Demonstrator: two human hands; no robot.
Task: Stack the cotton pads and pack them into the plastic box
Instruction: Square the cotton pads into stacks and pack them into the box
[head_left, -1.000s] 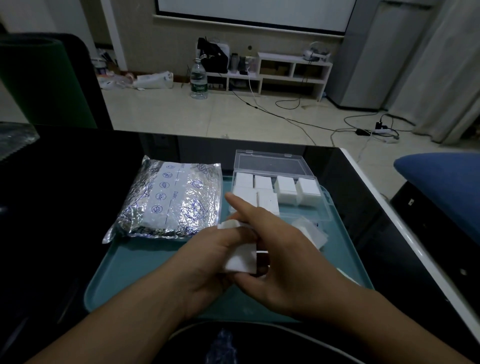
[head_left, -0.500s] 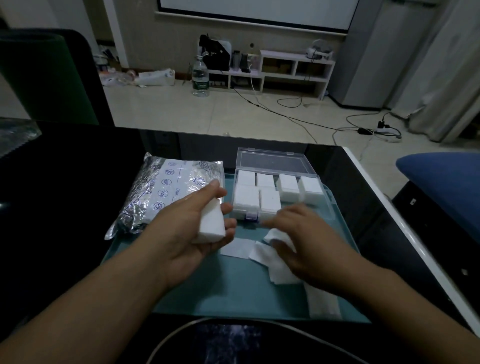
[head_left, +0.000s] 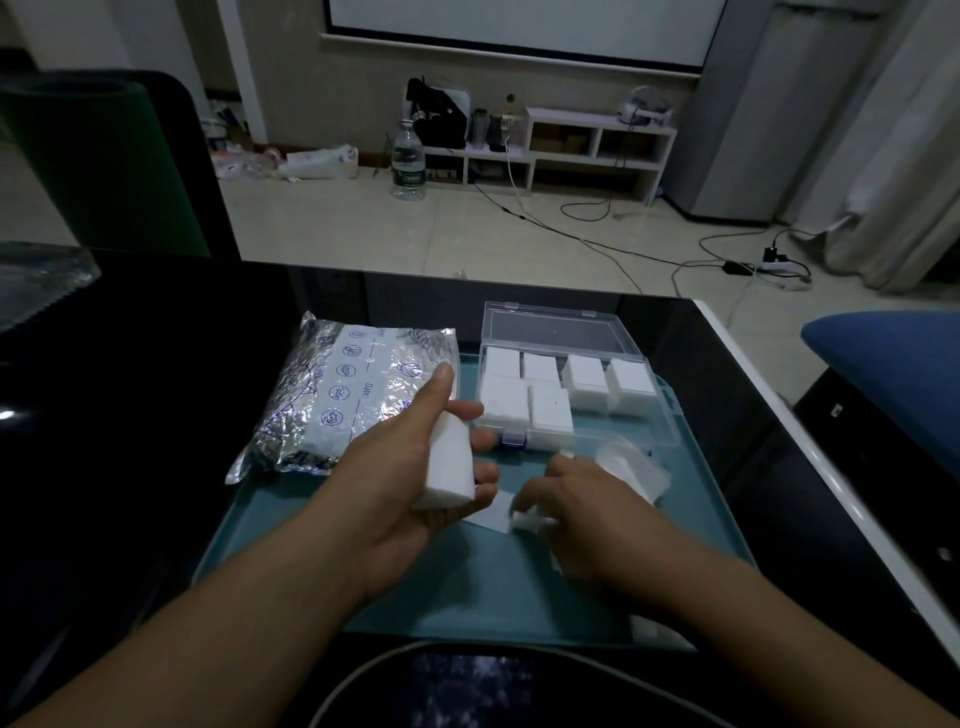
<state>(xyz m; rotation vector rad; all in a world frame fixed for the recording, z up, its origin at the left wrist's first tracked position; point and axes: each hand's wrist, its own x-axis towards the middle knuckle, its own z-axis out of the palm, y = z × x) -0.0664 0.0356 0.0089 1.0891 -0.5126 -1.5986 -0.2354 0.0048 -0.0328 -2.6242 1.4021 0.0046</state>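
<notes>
A thick stack of cotton pads (head_left: 451, 464) is held upright above the teal tray (head_left: 322, 525), clamped between the thumb and curled fingers of the left hand (head_left: 415, 478); held on edge in this way, the pads probably stay squared and ready to receive more. The right hand (head_left: 576, 514) rests low on the tray, its fingertips pinching the edge of a loose pad (head_left: 491, 512) lying flat there, presumably to lift it onto the stack. Further loose pads (head_left: 631, 467) lie just beyond that hand, within easy reach. The clear plastic box (head_left: 660, 415) stands at the far end of the tray, lid folded back, its compartments already holding several white stacks; room appears to remain at its near right. A foil packet (head_left: 343, 395) lies to the left, partly on the tray.
</notes>
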